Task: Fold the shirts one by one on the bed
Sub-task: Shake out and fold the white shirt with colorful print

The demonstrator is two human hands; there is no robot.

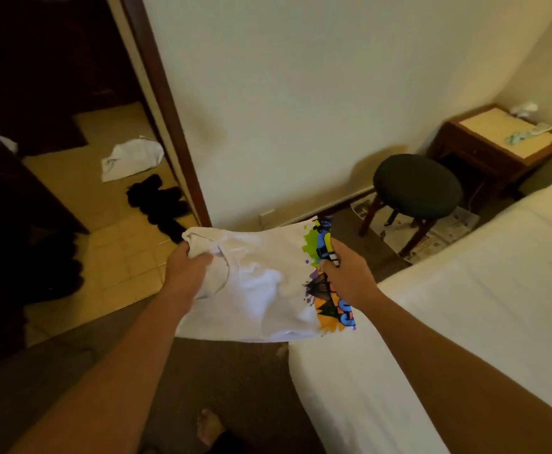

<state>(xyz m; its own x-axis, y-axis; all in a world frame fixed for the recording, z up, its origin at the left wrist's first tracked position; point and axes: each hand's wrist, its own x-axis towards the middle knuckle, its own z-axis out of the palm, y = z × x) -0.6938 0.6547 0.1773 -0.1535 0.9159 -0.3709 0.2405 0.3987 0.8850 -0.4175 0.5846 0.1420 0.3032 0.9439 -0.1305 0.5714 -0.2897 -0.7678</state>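
A white shirt [264, 286] with a bright graffiti print along its right side hangs stretched between my two hands, in the air beside the bed's corner. My left hand [187, 268] grips the bunched white fabric at the shirt's left end. My right hand [345, 273] pinches the printed edge at the right. The bed [464, 306] with a white sheet fills the right side; the shirt's lower right corner overlaps its near corner.
A round dark stool [417, 186] stands on newspapers by the wall, with a wooden nightstand [497, 145] behind it. Through the doorway at left, a white cloth [130, 157] and dark shoes [160, 201] lie on the tiled floor. My bare foot [209, 427] is on the carpet.
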